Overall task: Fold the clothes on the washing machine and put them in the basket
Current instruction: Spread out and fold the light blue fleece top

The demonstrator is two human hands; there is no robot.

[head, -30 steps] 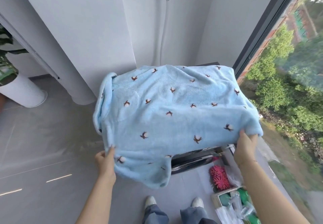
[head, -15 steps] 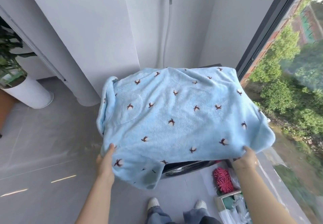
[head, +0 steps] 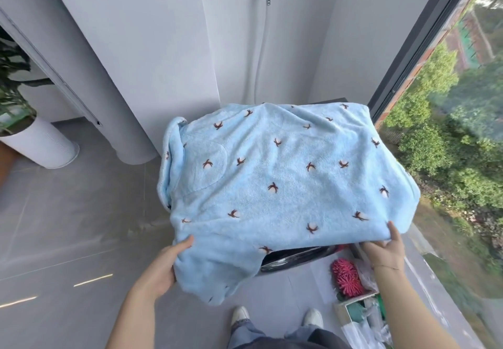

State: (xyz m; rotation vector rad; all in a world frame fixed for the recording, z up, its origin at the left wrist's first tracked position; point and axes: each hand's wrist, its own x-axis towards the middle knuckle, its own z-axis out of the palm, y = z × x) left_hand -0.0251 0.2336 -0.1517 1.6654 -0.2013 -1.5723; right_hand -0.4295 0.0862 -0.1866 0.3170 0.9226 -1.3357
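A light blue fleece garment (head: pixel 285 180) with small brown and white motifs lies spread over the top of the washing machine (head: pixel 296 257), whose dark door shows below the cloth's front edge. My left hand (head: pixel 163 264) grips the garment's near left part, thumb on top. At the near right corner my right hand (head: pixel 386 250) pinches the cloth's hem, thumb on top. A chest pocket shows at the garment's left. No basket is in sight.
A white box (head: pixel 356 310) with a red spiky thing (head: pixel 347 278) and plastic bags stands on the floor at the right. A large window (head: pixel 449 103) runs along the right. A white planter (head: pixel 40 144) and a round column (head: pixel 109 90) stand left. My feet are below the machine.
The garment's near edge has been drawn toward me and smoothed flatter over the machine. Both hands keep hold of its front corners, the right one now lower and nearer.
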